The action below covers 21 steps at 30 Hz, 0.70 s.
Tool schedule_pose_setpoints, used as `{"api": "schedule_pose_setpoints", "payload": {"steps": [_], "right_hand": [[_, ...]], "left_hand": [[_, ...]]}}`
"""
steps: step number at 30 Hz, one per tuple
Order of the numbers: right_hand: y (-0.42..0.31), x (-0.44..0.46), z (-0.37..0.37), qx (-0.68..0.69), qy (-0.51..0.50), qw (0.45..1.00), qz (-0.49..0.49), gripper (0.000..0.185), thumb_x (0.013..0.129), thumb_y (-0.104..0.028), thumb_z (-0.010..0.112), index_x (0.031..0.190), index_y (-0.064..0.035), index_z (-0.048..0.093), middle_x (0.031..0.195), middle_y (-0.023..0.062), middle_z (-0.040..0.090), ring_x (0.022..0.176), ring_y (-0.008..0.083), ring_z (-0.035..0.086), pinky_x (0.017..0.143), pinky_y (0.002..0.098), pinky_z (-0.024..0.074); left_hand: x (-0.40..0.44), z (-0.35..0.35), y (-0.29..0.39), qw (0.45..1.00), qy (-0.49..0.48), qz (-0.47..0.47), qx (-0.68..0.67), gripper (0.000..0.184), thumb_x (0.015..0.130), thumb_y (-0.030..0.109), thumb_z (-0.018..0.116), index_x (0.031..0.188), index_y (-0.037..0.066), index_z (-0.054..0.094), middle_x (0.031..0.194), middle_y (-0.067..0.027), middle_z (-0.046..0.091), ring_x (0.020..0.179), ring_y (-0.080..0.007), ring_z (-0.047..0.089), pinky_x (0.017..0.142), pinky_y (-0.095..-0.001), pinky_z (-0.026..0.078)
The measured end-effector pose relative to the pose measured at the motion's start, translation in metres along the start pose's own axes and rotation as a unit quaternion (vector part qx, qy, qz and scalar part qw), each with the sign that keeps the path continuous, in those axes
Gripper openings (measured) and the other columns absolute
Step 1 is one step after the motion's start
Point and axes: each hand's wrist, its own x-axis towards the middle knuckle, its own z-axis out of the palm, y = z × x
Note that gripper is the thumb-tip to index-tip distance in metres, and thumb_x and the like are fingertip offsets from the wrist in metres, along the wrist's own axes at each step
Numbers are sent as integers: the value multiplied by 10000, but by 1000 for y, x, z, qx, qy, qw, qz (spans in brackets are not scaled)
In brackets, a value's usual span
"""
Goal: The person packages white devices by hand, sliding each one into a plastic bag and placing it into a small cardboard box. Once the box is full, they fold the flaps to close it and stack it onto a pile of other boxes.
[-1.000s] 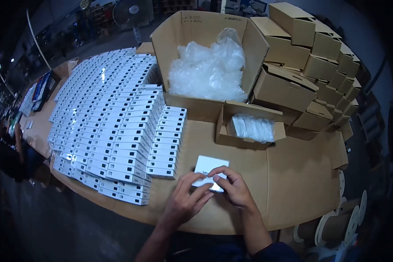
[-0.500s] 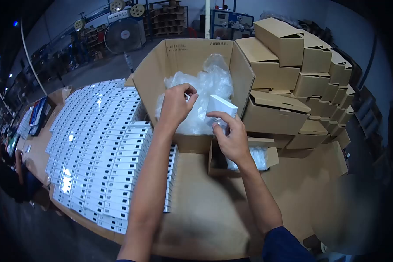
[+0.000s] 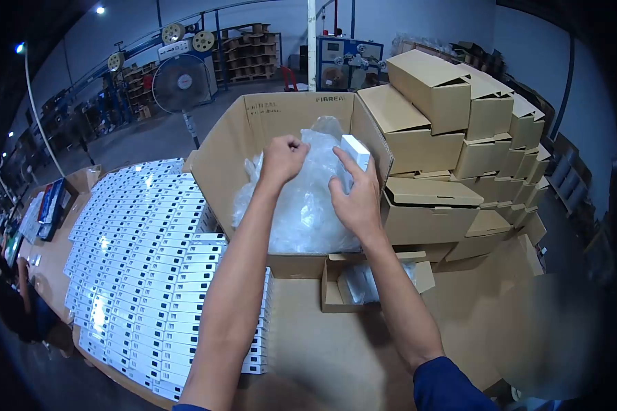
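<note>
Blue and red show on a flat dark item near the far left end of the table. To its right, small white packs stand in long, close-set rows, each with a dark square on its end. A standing fan rises behind them.

Next comes the large open carton, its inside heaped with clear plastic wrap. Over this heap the left hand is raised, its grip closed with fingers curled in; whether it pinches any of the plastic, I cannot tell. A small open carton sits just in front of the large one, with plastic-wrapped items inside, partly hidden by the right forearm.

The right hand is up near the large carton's right wall. Its grip has hold of the white box, which juts above the hand, while thumb and index finger spread apart. Farther right, brown cardboard boxes are piled high, and a dark blue sleeve shows below.
</note>
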Motion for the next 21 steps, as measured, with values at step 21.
{"api": "schedule_pose_setpoints", "payload": {"steps": [21], "right_hand": [[-81, -59, -80, 78, -152, 977, -125, 645, 732, -182, 910, 1335, -111, 690, 1388, 195, 579, 1336, 363, 545, 1101, 439, 469]], "left_hand": [[-249, -144, 83, 933, -83, -140, -320, 188, 938, 147, 642, 819, 8, 689, 749, 31, 611, 705, -64, 520, 680, -232, 419]]}}
